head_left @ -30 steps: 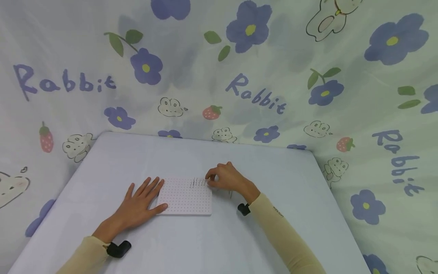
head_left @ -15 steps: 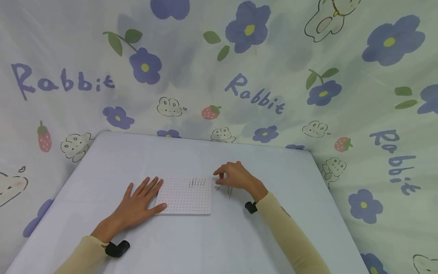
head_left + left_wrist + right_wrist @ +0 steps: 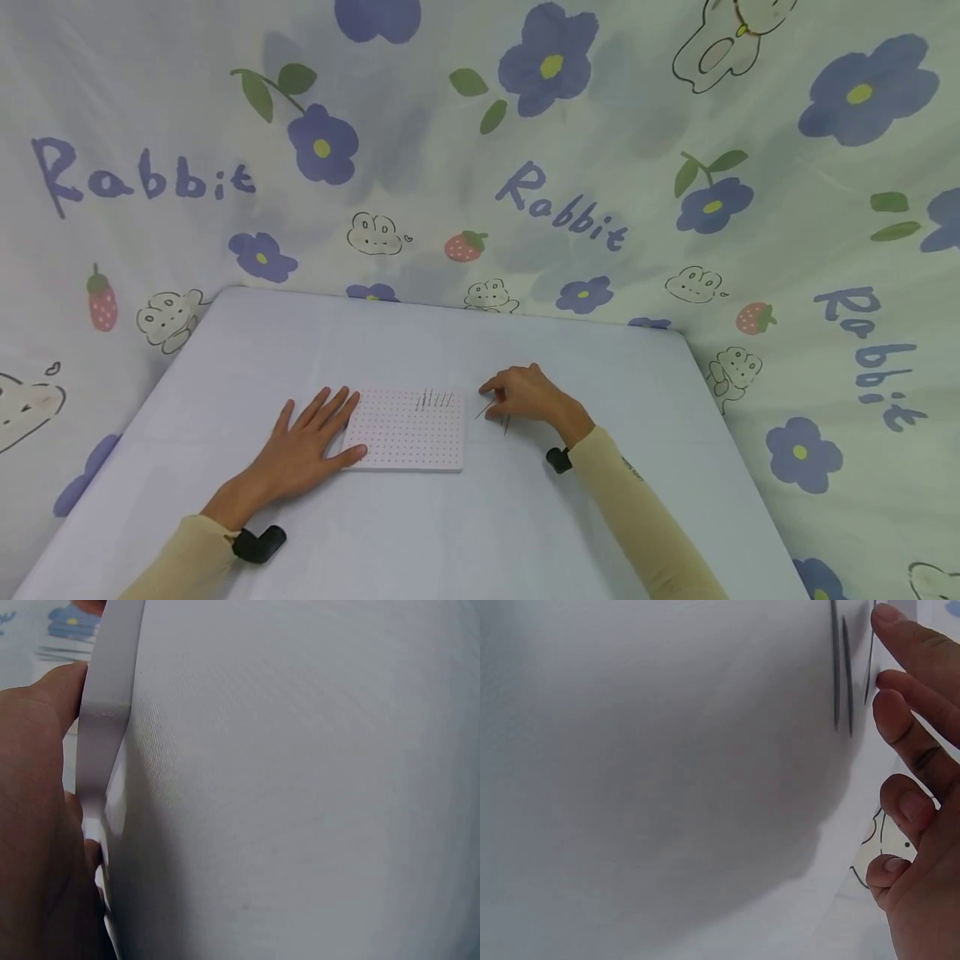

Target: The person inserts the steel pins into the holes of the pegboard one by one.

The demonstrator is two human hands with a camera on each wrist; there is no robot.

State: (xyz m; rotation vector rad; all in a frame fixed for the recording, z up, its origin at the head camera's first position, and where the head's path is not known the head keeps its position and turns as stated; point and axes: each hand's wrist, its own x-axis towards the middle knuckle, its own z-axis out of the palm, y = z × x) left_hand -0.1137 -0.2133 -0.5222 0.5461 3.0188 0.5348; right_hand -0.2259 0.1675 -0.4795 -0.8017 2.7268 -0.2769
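Note:
A white pegboard (image 3: pixel 405 442) with a grid of small holes lies on the table. Several thin pins (image 3: pixel 435 400) stand in a row near its far right corner. Spread fingers of my left hand (image 3: pixel 300 450) rest along the board's left edge, the thumb on its near left corner; the left wrist view shows the board's side (image 3: pixel 109 735) against this hand. Right of the board, my right hand (image 3: pixel 528 393) hovers low over loose pins (image 3: pixel 506 425), thumb and fingertips apart. In the right wrist view, two metal pins (image 3: pixel 841 675) lie side by side, and another (image 3: pixel 869 664) is close to the fingertips.
A white cloth covers the table (image 3: pixel 420 533), whose far edge meets a curtain (image 3: pixel 420 175) printed with flowers and rabbits. Dark wrist cameras (image 3: pixel 258 544) sit at both wrists.
My right hand has left the far right corner of the board, where it touched the end of the pin row, and moved right to the loose pins. The left hand has stayed put.

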